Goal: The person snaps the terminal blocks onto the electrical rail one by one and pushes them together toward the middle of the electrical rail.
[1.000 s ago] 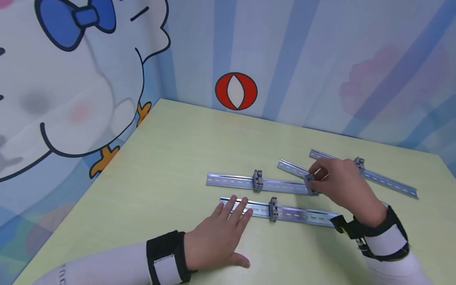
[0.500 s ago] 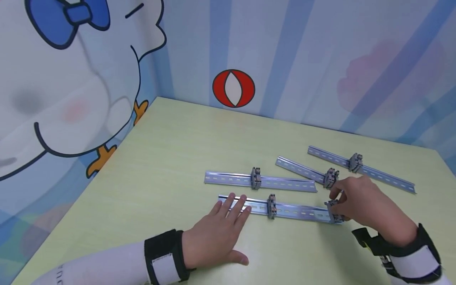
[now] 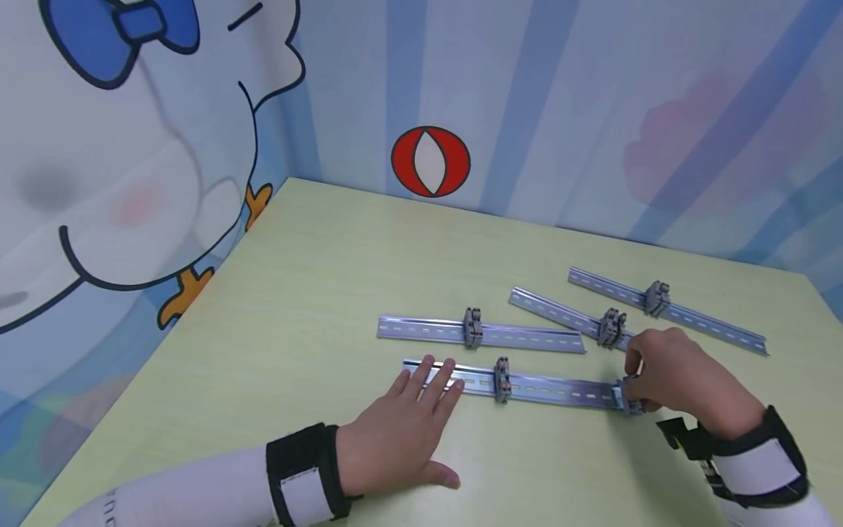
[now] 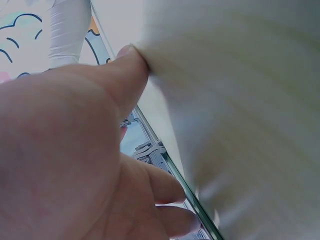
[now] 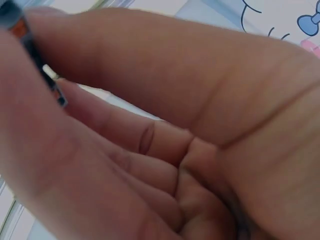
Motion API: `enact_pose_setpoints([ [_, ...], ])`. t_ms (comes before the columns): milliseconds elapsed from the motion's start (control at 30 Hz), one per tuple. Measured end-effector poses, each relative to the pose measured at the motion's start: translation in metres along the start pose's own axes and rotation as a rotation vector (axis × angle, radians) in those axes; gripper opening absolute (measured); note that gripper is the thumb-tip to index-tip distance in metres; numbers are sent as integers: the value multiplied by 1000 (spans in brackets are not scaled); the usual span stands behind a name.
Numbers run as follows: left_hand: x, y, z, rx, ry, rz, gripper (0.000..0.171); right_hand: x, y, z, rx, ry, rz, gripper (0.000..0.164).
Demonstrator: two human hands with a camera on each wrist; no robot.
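My left hand (image 3: 398, 439) lies with fingers spread over the left end of the nearest slotted metal DIN rail (image 3: 560, 391). A grey terminal block (image 3: 503, 380) sits across that rail near its middle. At the rail's right end my right hand (image 3: 691, 380) pinches another grey terminal block (image 3: 632, 405) between thumb and fingers. The right wrist view shows only a dark, orange-marked edge of this held block (image 5: 35, 55), so whether it is seated on the rail I cannot tell. In the left wrist view, my left hand (image 4: 100, 150) is beside the rail edge (image 4: 195, 200).
Behind lies a second rail (image 3: 533, 338) with a terminal block (image 3: 473, 327). A slanted rail (image 3: 549, 307) carries blocks (image 3: 611, 328) and runs behind my right hand. Farthest back is another rail (image 3: 718, 326) with a block (image 3: 657, 298). A cartoon-printed wall (image 3: 546, 110) borders the table (image 3: 316, 293).
My right hand came nearer and rightward from beside the slanted rail to the front rail's right end, carrying the terminal block. Lately it shifted slightly right. The left hand stayed in place.
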State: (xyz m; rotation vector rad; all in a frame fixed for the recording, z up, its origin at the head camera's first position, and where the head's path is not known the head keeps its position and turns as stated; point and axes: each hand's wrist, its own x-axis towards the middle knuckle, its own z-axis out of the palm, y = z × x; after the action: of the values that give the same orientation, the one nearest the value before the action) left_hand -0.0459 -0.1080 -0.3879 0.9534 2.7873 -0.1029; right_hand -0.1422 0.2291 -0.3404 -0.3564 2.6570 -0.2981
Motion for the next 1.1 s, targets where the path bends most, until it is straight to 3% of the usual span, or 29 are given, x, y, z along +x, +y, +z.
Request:
enact_pose_setpoints([
  [333,0,-1,-1,-12,-4,-1,101,2,1,0,46,11,0,16],
  [667,-1,-1,-7,30,55,11,100,6,5,-4,108,46,-17,12],
  [900,-1,-2,-9,42,52,7,99,9,5,-3,124,69,-59,9],
  [1100,-1,0,-4,39,25,15,100,10,9,3,167,33,-29,13],
])
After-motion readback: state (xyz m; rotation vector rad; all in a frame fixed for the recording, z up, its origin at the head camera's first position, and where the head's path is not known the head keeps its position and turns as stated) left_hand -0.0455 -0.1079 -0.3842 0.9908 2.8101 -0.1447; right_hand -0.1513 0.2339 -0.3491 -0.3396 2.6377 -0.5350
